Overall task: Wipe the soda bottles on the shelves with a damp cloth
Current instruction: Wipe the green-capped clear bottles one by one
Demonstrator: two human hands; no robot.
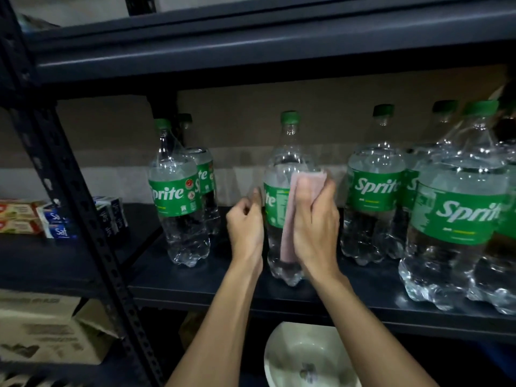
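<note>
The right hand has its fingers curled together over the top fold of a pink cloth and presses it flat against the front of the middle Sprite bottle. The cloth hangs down over the green label toward the bottle's lower half. The left hand sits at the bottle's left side, level with the label. Its fingers are curled in and its thumb points up against the plastic, so it grips the bottle. Both forearms reach up and forward from the bottom of the view, wrists close together. The bottle stands upright on the dark shelf, between two Sprite bottles on the left and a cluster on the right. A white bowl sits below the shelf.
</note>
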